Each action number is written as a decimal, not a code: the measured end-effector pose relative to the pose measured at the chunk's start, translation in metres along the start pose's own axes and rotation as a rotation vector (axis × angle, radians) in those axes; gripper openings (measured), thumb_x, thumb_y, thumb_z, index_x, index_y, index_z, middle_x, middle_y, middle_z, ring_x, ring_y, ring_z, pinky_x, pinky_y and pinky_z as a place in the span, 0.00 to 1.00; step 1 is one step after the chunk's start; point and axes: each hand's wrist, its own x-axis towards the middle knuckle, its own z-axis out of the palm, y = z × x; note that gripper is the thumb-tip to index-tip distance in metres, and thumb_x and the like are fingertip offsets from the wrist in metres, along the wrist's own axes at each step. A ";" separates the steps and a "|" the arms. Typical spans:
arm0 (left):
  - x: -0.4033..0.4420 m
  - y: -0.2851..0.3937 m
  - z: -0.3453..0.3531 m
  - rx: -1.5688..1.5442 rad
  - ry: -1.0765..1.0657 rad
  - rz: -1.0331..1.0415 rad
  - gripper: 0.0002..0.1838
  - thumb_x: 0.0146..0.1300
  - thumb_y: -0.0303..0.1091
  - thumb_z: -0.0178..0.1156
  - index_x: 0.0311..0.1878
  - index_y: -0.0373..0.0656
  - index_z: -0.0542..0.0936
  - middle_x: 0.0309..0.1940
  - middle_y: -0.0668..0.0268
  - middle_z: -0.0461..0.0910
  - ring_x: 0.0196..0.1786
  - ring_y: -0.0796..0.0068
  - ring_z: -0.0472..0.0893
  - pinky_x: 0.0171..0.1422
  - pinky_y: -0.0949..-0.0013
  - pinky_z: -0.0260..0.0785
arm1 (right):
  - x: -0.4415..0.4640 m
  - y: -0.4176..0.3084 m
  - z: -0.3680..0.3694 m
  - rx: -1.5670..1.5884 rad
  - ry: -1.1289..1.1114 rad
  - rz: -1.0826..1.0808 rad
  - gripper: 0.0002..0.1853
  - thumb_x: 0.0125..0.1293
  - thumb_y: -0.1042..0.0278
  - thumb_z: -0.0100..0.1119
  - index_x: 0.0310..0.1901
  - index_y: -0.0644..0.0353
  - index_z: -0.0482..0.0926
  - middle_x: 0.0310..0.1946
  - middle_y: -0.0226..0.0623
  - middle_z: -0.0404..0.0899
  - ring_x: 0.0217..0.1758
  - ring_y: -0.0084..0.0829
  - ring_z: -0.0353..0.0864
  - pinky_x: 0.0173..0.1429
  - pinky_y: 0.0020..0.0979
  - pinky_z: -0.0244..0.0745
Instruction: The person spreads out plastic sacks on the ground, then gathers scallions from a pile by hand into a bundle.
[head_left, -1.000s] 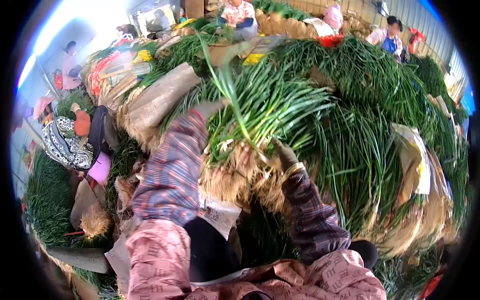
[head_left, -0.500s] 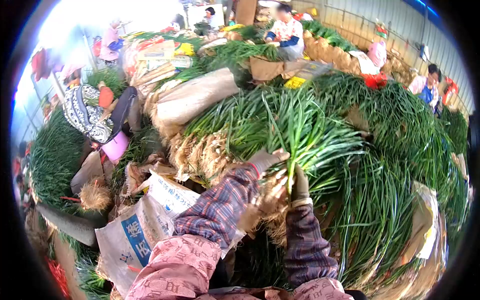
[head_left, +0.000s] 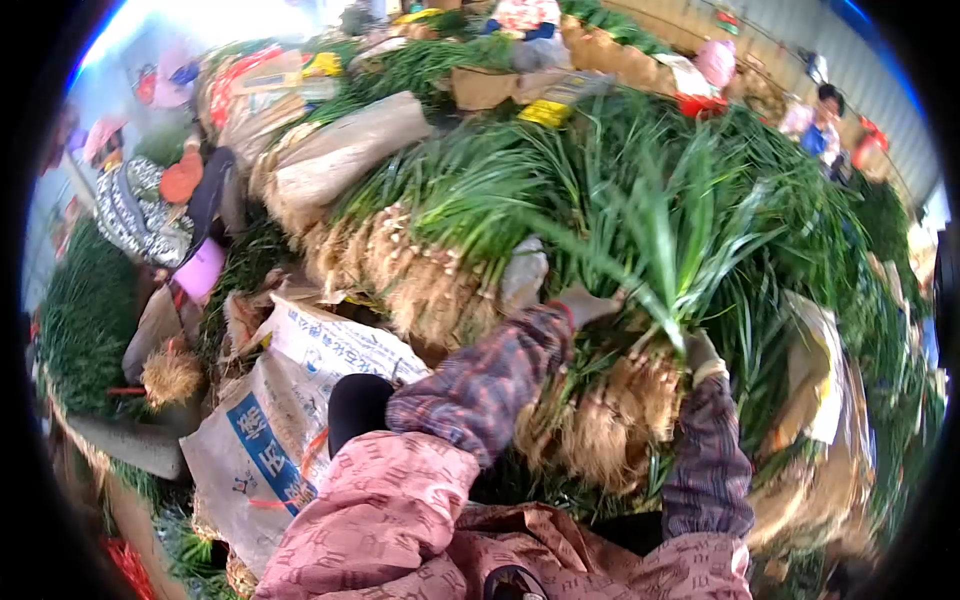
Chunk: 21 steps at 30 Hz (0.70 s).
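My right hand (head_left: 704,356), gloved, is closed round the lower stalks of a fanned bunch of green onions (head_left: 672,265). The leaves point up and away. To its left, my left hand (head_left: 590,304) reaches in beside the stalks over the pile; its fingers are too blurred to make out their grip. Below and between the hands lie onions with tan, stringy roots (head_left: 610,425). Another row of rooted onions (head_left: 400,270) lies farther left, leaves pointing away.
A white printed sack (head_left: 262,440) lies at the lower left, near my knee. Rolled brown sacking (head_left: 350,150) rests on the heap. A person in patterned clothing (head_left: 145,215) sits at the left; others are at the back. More brown sacking (head_left: 815,400) is at the right.
Both hands have moved right along the pile, and the held bunch has moved right with my right hand. My left hand has come away from the stalks it was touching. The view has shifted.
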 end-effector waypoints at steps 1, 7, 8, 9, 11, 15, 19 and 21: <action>0.010 -0.014 0.005 -0.018 0.013 0.131 0.52 0.52 0.69 0.57 0.69 0.36 0.58 0.60 0.44 0.70 0.65 0.54 0.70 0.68 0.62 0.61 | -0.014 -0.004 -0.013 -0.087 -0.010 -0.017 0.25 0.70 0.74 0.45 0.68 0.60 0.58 0.56 0.35 0.73 0.50 0.33 0.76 0.50 0.33 0.71; -0.035 -0.027 -0.029 0.327 0.101 -0.028 0.33 0.63 0.49 0.51 0.66 0.35 0.65 0.57 0.45 0.73 0.60 0.55 0.74 0.64 0.63 0.65 | -0.009 0.004 -0.192 0.769 0.211 1.091 0.28 0.67 0.54 0.53 0.65 0.59 0.63 0.53 0.51 0.73 0.50 0.44 0.79 0.48 0.38 0.76; -0.021 -0.048 -0.044 0.341 0.068 0.092 0.32 0.62 0.48 0.52 0.62 0.31 0.69 0.53 0.46 0.76 0.52 0.56 0.78 0.56 0.59 0.70 | -0.005 0.004 -0.187 0.670 0.576 1.005 0.28 0.66 0.51 0.54 0.63 0.57 0.66 0.52 0.50 0.74 0.49 0.44 0.79 0.47 0.41 0.77; -0.013 -0.058 -0.068 0.330 0.079 0.050 0.27 0.61 0.48 0.54 0.53 0.32 0.74 0.48 0.49 0.78 0.47 0.58 0.79 0.54 0.60 0.71 | 0.008 0.005 -0.225 1.037 0.539 1.058 0.23 0.65 0.54 0.57 0.58 0.56 0.69 0.50 0.46 0.76 0.47 0.37 0.81 0.42 0.40 0.78; -0.063 -0.052 -0.110 0.193 0.188 -0.110 0.33 0.58 0.47 0.57 0.60 0.28 0.70 0.52 0.45 0.76 0.50 0.58 0.79 0.56 0.57 0.70 | 0.044 -0.005 -0.271 1.354 0.519 0.823 0.17 0.64 0.61 0.60 0.51 0.57 0.74 0.38 0.36 0.80 0.33 0.25 0.79 0.30 0.29 0.76; -0.056 -0.131 -0.193 0.172 0.620 -0.240 0.48 0.49 0.56 0.64 0.67 0.34 0.62 0.66 0.44 0.64 0.67 0.51 0.67 0.69 0.58 0.60 | 0.167 -0.080 -0.284 2.066 0.061 0.611 0.15 0.64 0.59 0.60 0.49 0.56 0.76 0.30 0.29 0.80 0.23 0.15 0.71 0.22 0.19 0.69; -0.022 -0.183 -0.251 0.260 0.718 -0.266 0.61 0.44 0.68 0.65 0.70 0.31 0.54 0.65 0.39 0.61 0.69 0.43 0.62 0.73 0.55 0.54 | 0.297 -0.155 -0.244 2.268 -0.460 0.655 0.26 0.64 0.51 0.62 0.57 0.59 0.73 0.48 0.35 0.77 0.45 0.26 0.74 0.49 0.29 0.70; -0.006 -0.202 -0.266 0.269 0.612 -0.276 0.65 0.43 0.71 0.64 0.71 0.31 0.50 0.68 0.39 0.57 0.71 0.44 0.59 0.75 0.57 0.52 | 0.310 -0.175 -0.262 2.872 -0.356 0.822 0.33 0.64 0.48 0.62 0.65 0.60 0.68 0.62 0.34 0.70 0.62 0.30 0.66 0.67 0.30 0.57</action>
